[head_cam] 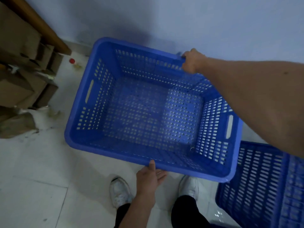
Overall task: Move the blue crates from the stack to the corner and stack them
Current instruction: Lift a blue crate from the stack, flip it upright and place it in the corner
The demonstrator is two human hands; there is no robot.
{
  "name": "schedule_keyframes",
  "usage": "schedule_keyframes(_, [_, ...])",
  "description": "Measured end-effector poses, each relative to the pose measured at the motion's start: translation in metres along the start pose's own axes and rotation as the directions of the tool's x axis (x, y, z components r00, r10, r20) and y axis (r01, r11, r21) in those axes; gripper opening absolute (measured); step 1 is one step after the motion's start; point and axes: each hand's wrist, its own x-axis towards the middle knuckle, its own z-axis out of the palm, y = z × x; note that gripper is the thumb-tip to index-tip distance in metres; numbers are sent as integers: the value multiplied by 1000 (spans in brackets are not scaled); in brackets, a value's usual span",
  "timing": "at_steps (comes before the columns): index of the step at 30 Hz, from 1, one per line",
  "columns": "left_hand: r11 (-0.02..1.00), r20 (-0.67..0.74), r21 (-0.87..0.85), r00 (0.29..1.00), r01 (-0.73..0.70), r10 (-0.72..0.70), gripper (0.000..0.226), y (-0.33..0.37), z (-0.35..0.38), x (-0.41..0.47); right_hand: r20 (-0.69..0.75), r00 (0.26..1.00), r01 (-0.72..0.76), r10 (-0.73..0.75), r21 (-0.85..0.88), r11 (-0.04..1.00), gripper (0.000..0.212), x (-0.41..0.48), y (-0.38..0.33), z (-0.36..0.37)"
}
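Hands hold one blue crate (148,109) above the tiled floor (32,178), close to the wall (197,22). At its far rim the right hand (191,60) curls its fingers tightly over the edge. At its near rim the left hand (151,175) pinches, thumb on top and fingers reaching beneath. Right of this crate stands a second blue crate (256,186). Left of it lie cardboard boxes (21,83) and a small red-capped bottle (74,62). Two white shoes (120,191) show below its near rim.
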Motion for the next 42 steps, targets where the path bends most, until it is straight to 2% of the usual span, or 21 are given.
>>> schedule_keyframes(4, [999, 0, 33, 1000, -12, 12, 29, -3, -1, 1, 13, 1000, 17, -18, 77, 997, 57, -12, 2, 4])
schedule_keyframes(7, [992, -33, 124, 999, -2, 6, 40, 2, -2, -2, 78, 992, 91, -102, 139, 986, 72, -51, 7, 19])
schedule_keyframes(9, [970, -32, 241, 999, -18, 27, 49, 8, -9, -1, 152, 975, 137, -165, 179, 974, 77, -87, 8, 39])
schedule_keyframes(10, [918, -50, 394, 996, -50, 75, 54, 13, -14, -1, 196, 962, 154, -192, 191, 969, 78, -109, 8, 52])
schedule_keyframes(11, [788, -53, 609, 987, -90, 154, 60, 18, -20, 0, 246, 946, 161, -209, 202, 966, 77, -130, 9, 66])
schedule_keyframes(12, [587, -31, 802, 972, -115, 232, 65, 24, -26, -1, 295, 929, 164, -224, 214, 963, 76, -152, 10, 80])
schedule_keyframes(13, [374, 8, 919, 952, -127, 305, 70, 30, -32, -1, 339, 910, 171, -241, 223, 960, 74, -173, 10, 95])
schedule_keyframes(14, [208, 45, 970, 934, -125, 355, 71, 36, -37, -2, 372, 892, 181, -258, 229, 956, 72, -192, 10, 109])
schedule_keyframes(15, [93, 83, 987, 920, -128, 383, 71, 42, -40, -3, 392, 877, 199, -277, 228, 953, 69, -210, 10, 122])
schedule_keyframes(17, [-54, 161, 987, 896, -152, 413, 63, 53, -46, -5, 406, 865, 222, -296, 219, 950, 62, -234, 10, 145])
schedule_keyframes(21, [-324, 319, 931, 802, -166, 505, 51, 68, -54, -2, 445, 856, 212, -261, 159, 964, 52, -259, 13, 178])
schedule_keyframes(23, [-399, 412, 892, 743, -212, 527, 51, 72, -58, 3, 424, 867, 236, -263, 114, 965, 49, -265, 15, 192])
schedule_keyframes(26, [-543, 563, 795, 665, -272, 490, 53, 77, -61, 12, 364, 892, 263, -267, 61, 963, 45, -269, 18, 202])
schedule_keyframes(28, [-639, 608, 724, 678, -260, 413, 54, 81, -62, 17, 336, 899, 289, -281, 27, 957, 45, -272, 18, 201])
schedule_keyframes(31, [-645, 614, 692, 734, -324, 291, 51, 85, -66, 22, 314, 902, 322, -295, -37, 946, 45, -276, 17, 200])
schedule_keyframes(37, [-716, 648, 612, 733, -336, 210, 46, 103, -85, 24, 310, 882, 435, -356, -240, 868, 42, -277, 15, 197])
schedule_keyframes(42, [-782, 636, 553, 752, -287, 174, 46, 109, -80, 22, 350, 840, 518, -416, -286, 806, 37, -276, 17, 192])
